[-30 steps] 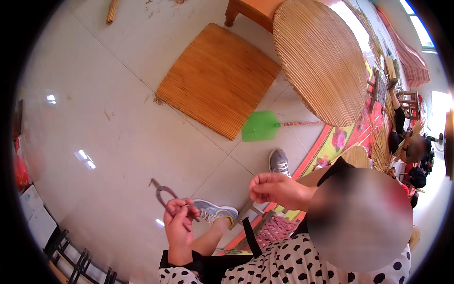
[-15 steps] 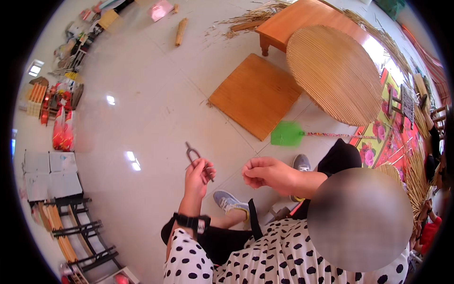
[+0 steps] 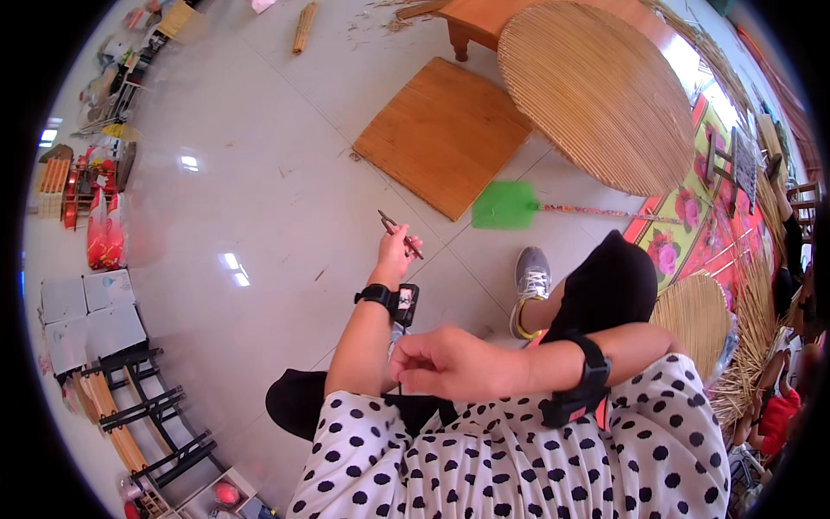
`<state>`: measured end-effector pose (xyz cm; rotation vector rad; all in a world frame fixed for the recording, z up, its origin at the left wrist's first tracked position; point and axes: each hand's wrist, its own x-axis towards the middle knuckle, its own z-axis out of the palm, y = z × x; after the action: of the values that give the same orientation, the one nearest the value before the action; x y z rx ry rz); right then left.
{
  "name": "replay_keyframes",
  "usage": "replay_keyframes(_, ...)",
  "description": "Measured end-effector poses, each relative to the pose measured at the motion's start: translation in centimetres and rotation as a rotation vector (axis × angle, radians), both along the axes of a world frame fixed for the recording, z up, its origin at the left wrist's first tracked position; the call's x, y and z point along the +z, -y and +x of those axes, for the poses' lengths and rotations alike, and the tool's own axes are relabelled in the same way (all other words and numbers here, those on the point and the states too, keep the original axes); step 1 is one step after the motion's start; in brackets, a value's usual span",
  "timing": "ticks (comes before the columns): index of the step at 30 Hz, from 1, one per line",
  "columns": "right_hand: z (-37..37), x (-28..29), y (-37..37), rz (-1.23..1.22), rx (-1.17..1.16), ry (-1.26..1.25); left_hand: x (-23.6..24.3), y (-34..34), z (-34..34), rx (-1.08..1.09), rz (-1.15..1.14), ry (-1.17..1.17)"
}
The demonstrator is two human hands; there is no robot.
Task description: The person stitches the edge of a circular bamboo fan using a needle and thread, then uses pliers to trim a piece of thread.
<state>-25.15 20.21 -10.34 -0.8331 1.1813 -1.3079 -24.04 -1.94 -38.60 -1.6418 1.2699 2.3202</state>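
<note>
My left hand point(image 3: 396, 258) is stretched out over the floor, its fingers closed around a slim, dark, two-armed metal tool point(image 3: 388, 221) that resembles snips. My right hand point(image 3: 454, 363) is held close to my lap, just beside my left forearm. Its fingers are curled together in a pinch, and whatever they hold, if anything, is hidden. Beyond my left hand a square wooden board point(image 3: 441, 138) lies on the tiles. A green fly swatter point(image 3: 504, 206) rests to the right of the board's near corner.
A large round mat of straw stalks point(image 3: 596, 95) leans against a low wooden table point(image 3: 467, 16). On the right are a flowered cloth point(image 3: 670, 251), a smaller straw mat point(image 3: 692, 316) and loose stalks point(image 3: 748, 346). Folding frames point(image 3: 156, 411) and boxes point(image 3: 91, 316) line the left side.
My left hand has reached forward and right with the dark tool, which has turned. The right hand has drawn back toward my lap and left, and the view has shifted.
</note>
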Motion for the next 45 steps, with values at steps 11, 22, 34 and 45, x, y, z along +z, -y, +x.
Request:
replay_keyframes(11,-6.4,0.1,-0.5,0.209,-0.022,0.258,-10.8,-6.0,-8.3,0.443,-0.319,0.167)
replay_keyframes(22,-8.8,-0.2,-1.5,0.264,-0.081,0.409,-10.8,-6.0,-11.4,0.321,-0.441,0.422)
replay_keyframes(34,-9.0,0.7,-2.0,0.239,-0.046,0.303,-13.8,-3.9,-10.5,0.317,-0.063,-0.067)
replay_keyframes(45,-7.6,1.1,-1.3,0.286,-0.014,0.278,-8.0,-0.2,-11.9,0.512,-0.112,-0.446)
